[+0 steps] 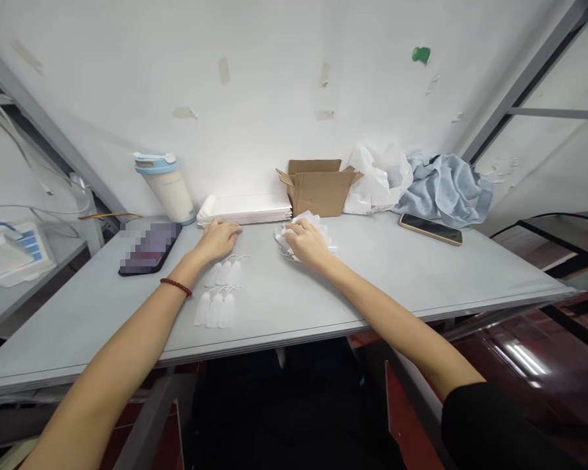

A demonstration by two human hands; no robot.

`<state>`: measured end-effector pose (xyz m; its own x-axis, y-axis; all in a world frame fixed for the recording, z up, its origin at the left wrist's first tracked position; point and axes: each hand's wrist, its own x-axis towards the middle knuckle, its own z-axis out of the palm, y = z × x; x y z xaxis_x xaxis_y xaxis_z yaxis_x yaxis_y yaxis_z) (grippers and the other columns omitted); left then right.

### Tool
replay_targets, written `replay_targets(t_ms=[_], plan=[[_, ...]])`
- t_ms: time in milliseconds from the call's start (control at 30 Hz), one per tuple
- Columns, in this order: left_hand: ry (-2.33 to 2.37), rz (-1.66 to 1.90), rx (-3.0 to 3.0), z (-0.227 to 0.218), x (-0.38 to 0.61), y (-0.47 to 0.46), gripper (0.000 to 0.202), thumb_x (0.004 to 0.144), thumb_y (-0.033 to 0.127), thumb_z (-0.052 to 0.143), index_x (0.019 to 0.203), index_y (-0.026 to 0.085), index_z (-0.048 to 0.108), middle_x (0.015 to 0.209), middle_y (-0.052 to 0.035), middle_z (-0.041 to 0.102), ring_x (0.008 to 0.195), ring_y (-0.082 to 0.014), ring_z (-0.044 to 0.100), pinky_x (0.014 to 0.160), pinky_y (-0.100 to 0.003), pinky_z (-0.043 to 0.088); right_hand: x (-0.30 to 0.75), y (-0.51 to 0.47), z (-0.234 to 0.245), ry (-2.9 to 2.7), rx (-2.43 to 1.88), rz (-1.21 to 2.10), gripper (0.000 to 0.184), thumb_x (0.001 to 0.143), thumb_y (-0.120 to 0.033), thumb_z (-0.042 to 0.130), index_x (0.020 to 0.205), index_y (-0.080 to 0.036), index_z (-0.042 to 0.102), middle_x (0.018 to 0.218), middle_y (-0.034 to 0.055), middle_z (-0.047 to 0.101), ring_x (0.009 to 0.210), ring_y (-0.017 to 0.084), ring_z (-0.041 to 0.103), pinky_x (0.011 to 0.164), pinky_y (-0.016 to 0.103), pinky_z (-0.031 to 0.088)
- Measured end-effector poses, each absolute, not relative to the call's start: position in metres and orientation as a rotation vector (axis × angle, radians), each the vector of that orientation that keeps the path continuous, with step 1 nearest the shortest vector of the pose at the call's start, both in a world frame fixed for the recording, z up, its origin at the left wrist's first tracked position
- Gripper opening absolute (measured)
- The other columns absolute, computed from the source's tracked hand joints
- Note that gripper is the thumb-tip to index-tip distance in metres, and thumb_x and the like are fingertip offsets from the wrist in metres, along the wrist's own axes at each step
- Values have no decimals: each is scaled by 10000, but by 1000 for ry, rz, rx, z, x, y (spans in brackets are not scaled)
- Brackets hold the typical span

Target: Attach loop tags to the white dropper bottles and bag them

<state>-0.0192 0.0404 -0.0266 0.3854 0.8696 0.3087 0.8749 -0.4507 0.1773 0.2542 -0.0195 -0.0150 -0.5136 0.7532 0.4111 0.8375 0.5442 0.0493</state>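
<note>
Left hand: 1, left of centre, palm down with fingers loosely bent, just in front of 1 white stack; not possible to tell whether gripping.
Right hand: 1, centre, with fingers curled down onto pile; not possible to tell whether gripping a piece.
White pile: 1, centre, partly hidden; not countable by piece.
White tags: 6, lower left of centre, laid flat in 2 rows of 3, strings uppermost.
Cardboard box: 1, upper centre, open-flapped.
Phones: 2, left and right.
</note>
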Motion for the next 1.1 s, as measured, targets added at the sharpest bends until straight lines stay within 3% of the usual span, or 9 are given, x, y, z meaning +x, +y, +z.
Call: replay_targets(t_ms=[433,600,767,833,900,1100], plan=[[-1602,-552,-2645,-23,-11,34,422,812,218,400,1070,221,733,1155,-83,720,1162,-303,576,1060,-517,347,249,-31,-9,-2390,-1263,-265,251,943,-138,480,998,-139,725,1124,149,653,1066,254,482,839,355,369],[-1595,-892,-2683,-9,-2,25,341,799,280,475,1005,191,732,1133,-107,723,1145,-306,591,1035,-467,394,238,-58,-1,-2398,-1161,-76,252,964,-205,467,1023,-134,702,1049,144,676,993,242,543,829,354,388],[-1754,-1268,-2680,10,11,7,237,769,344,557,902,191,680,1001,-76,730,981,-259,638,828,-364,494,213,-75,8,-2358,-972,398,188,925,-185,540,1063,-134,657,995,87,695,811,151,604,775,278,425],[-1784,-1392,-2677,16,15,0,193,755,348,583,847,189,641,952,-66,717,946,-237,635,810,-342,491,199,-74,14,-2312,-1035,573,133,914,-195,549,963,-134,656,904,53,702,735,128,599,723,250,421],[-1785,-1503,-2675,20,19,-5,165,743,340,604,810,189,603,913,-55,698,915,-217,630,824,-337,489,182,-69,18,-2250,-1181,615,148,914,-206,519,868,-134,639,817,46,692,709,136,595,675,247,407],[-1809,-1617,-2658,29,17,-10,150,728,319,627,781,189,574,853,-41,661,840,-197,609,838,-355,488,144,-57,10,-2303,-1387,575,243,868,-345,510,933,-128,600,894,134,705,783,236,646,591,292,404]])
